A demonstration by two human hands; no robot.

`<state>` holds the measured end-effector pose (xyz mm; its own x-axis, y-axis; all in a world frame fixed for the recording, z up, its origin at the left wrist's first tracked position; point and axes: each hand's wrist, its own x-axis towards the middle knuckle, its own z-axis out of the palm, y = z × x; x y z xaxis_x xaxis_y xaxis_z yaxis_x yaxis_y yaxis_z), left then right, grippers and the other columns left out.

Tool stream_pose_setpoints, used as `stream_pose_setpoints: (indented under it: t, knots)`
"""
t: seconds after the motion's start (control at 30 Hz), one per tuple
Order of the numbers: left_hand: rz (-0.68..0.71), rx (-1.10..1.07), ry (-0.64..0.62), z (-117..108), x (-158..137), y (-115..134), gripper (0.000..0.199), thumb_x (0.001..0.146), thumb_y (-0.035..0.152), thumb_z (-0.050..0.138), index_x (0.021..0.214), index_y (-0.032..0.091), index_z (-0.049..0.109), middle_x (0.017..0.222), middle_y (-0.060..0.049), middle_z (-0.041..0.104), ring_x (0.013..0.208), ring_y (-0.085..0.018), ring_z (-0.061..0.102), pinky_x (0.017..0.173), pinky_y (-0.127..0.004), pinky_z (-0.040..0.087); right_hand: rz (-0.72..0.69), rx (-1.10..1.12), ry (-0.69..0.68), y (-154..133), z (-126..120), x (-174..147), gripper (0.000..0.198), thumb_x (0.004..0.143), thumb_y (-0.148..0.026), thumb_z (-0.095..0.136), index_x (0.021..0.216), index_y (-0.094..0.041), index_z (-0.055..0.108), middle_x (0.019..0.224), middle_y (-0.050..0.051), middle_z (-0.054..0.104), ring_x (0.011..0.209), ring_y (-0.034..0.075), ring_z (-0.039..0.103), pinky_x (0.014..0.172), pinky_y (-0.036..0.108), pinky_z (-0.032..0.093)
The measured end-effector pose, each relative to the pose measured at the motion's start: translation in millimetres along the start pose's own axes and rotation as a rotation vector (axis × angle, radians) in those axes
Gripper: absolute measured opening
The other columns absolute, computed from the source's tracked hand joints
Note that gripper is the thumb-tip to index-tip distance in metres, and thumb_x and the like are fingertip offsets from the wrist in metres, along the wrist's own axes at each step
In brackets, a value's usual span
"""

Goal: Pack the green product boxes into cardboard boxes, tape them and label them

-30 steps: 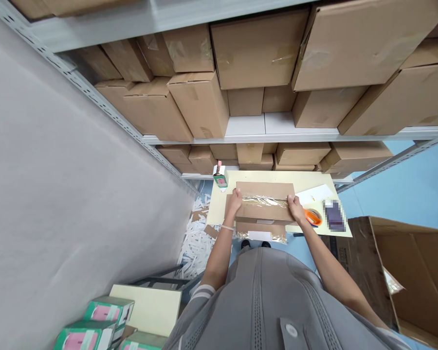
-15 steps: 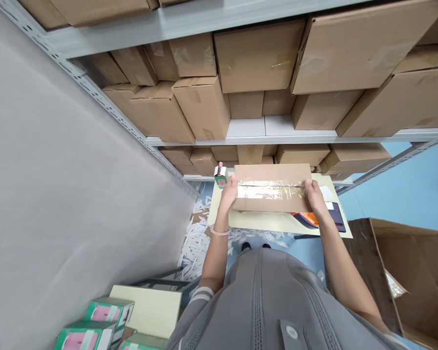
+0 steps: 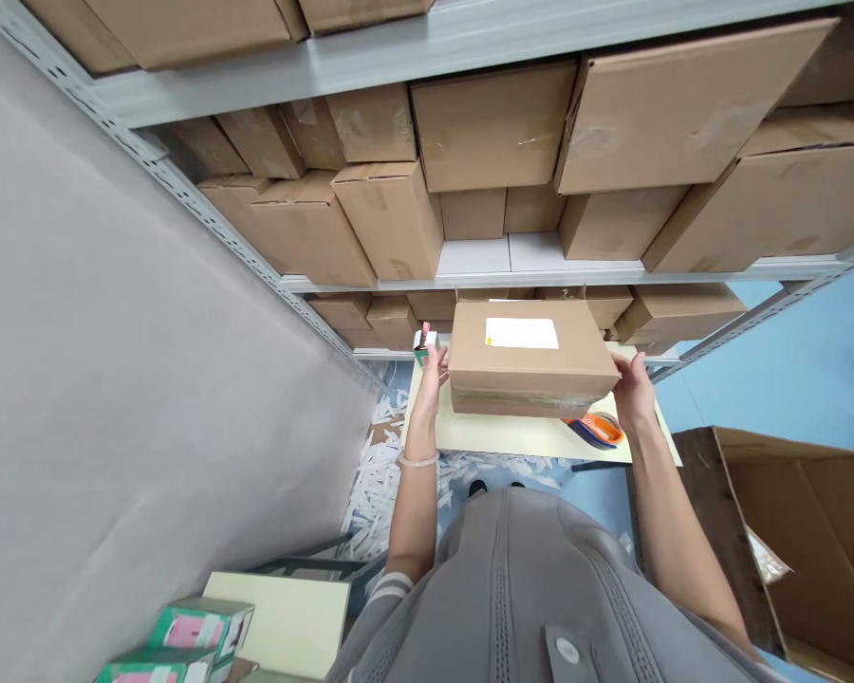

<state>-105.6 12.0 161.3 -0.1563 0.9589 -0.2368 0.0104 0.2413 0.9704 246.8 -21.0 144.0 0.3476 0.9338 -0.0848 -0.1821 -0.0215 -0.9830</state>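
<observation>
A brown cardboard box is between my two hands, above a pale yellow table. A white label is on its upper face, and clear tape runs along the side nearest me. My left hand grips the left end, fingers at the box's edge. At the right end, my right hand holds the corner with its fingertips. Close behind my left hand stands a small green and white box, partly hidden. An orange and blue tape dispenser lies on the table below the box's right end.
Metal shelving full of cardboard boxes rises in front. A grey wall bounds the left. At lower right is a large open carton. Green and pink boxes sit at lower left, and paper shreds litter the floor.
The box has turned over between my hands: its taped face was upward, and now the labelled face is. Both hands have shifted their hold to its ends. A dark flat device on the table no longer shows.
</observation>
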Motion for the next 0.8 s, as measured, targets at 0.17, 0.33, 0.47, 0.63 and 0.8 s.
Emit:
stream_pose_setpoints:
  t: [0.17,0.33,0.47,0.63,0.8]
  knots:
    - [-0.019,-0.101,-0.215,-4.9,-5.7,-11.9,0.050,0.095,0.055,0.046,0.131,0.025,0.063,0.118,-0.007,0.072,0.120,-0.025,0.061,0.097,-0.035,0.050,0.113,-0.019,-0.083,3.5,-0.6,-3.8,0.050,0.077,-0.068,0.060,0.096,-0.023,0.071,0.102,0.004,0.074,0.106,0.029,0.065,0.083,0.035,0.052]
    - [0.008,-0.171,-0.251,-9.2,-8.4,-30.1,0.045,0.092,0.041,0.055,0.134,0.026,0.059,0.131,-0.004,0.066,0.121,-0.024,0.060,0.100,-0.033,0.048,0.135,-0.073,-0.165,16.7,-10.7,-5.4,0.031,0.072,-0.044,0.063,0.094,-0.023,0.071,0.107,0.004,0.074,0.111,0.028,0.063,0.089,0.036,0.051]
    - [-0.036,-0.165,-0.195,-9.8,-9.7,-43.8,0.046,0.098,0.051,0.040,0.131,0.024,0.059,0.130,-0.005,0.066,0.116,-0.022,0.063,0.097,-0.033,0.050,0.144,-0.051,-0.168,34.1,-12.3,-9.1,0.024,0.070,-0.039,0.063,0.088,-0.024,0.067,0.105,0.004,0.073,0.106,0.026,0.065,0.091,0.037,0.050]
    - [-0.128,-0.020,-0.143,-13.7,-8.0,-52.4,0.078,0.094,0.072,0.012,0.129,0.022,0.060,0.132,-0.010,0.065,0.112,-0.022,0.066,0.093,-0.032,0.052,0.191,-0.076,-0.125,53.3,-12.0,-17.1,0.042,0.079,-0.068,0.053,0.076,-0.026,0.057,0.089,0.004,0.072,0.093,0.026,0.069,0.084,0.039,0.053]
    - [-0.091,-0.079,-0.165,-18.5,-6.8,-61.7,0.082,0.094,0.070,0.007,0.138,0.021,0.055,0.134,-0.011,0.064,0.118,-0.022,0.063,0.098,-0.034,0.049,0.212,-0.051,-0.062,60.3,-16.4,-19.4,0.052,0.075,-0.079,0.051,0.075,-0.027,0.054,0.085,0.004,0.071,0.087,0.027,0.070,0.077,0.040,0.055]
